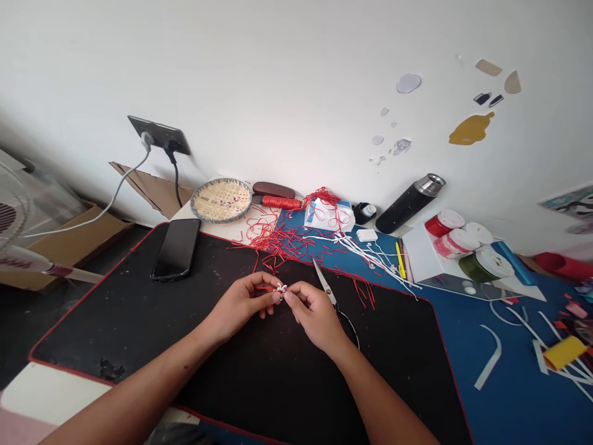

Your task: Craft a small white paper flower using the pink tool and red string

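On the black desk mat [115,321], the left hand [241,303] and the right hand [315,315] are close together, and the fingertips of both hands pinch a small knot of white cord [280,289]. The fingers are bent and closed on it, so the knot sits between the two hands, at the tips of the fingers, and a thin red strand seems to go from it toward the left fingers. Just beside the right hand lie the scissors [331,301], with closed blades pointing away from the person, and the right hand partly covers their handle. Many red cord scraps [278,244] are spread over the far edge of the mat, a little in front of the hands, and some white strips [370,256] lie to the right of them. A black phone [176,249] is on the mat, left of the hands and well apart from them. Farther away stand a woven basket [221,200], a spool of red thread [280,202] and a black thermos [410,203]. Tape rolls [486,262] are on a white box at the right, near the wall.
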